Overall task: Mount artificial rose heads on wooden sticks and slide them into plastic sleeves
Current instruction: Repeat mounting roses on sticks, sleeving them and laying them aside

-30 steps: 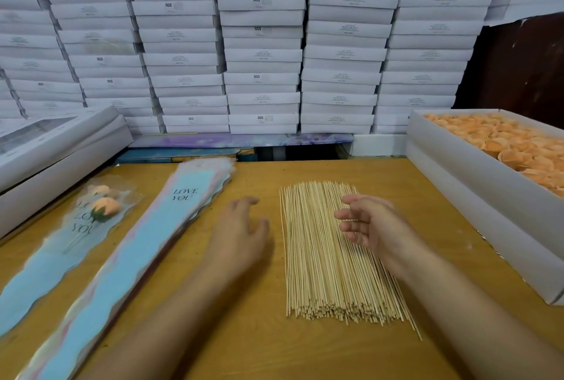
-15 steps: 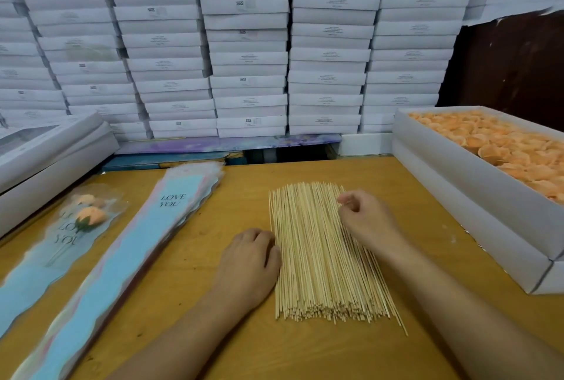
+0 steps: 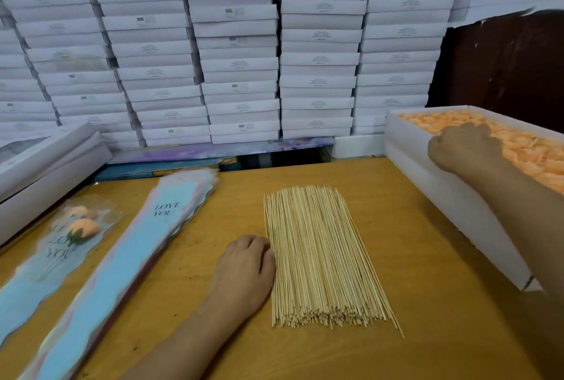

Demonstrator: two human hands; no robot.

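The left hand (image 3: 244, 269) rests on the bench (image 3: 427, 303) near its front edge, fingers curled under against the left side of the sticks (image 3: 320, 257); whether it pinches a stick cannot be told. The sticks lie in a flat bundle at the middle of the bench, running front to back, their near ends ragged. The right hand (image 3: 465, 147) reaches over the wall of the open white box (image 3: 433, 184) along the right edge, knuckles up and fingers curled down among the orange rose heads (image 3: 525, 153) that fill it; what it holds, if anything, is hidden by the back of the hand. Toward the left edge a stack of blue sleeves (image 3: 128, 257) printed "LOVE YOU" lies slanted, its wide end toward the back. Left of it, closer to the left edge, lie finished sleeves (image 3: 52, 263) with orange roses inside. Two flat white boxes (image 3: 45, 172) are stacked at the back left corner. Behind the bench rises a wall of stacked white cartons (image 3: 238, 53).
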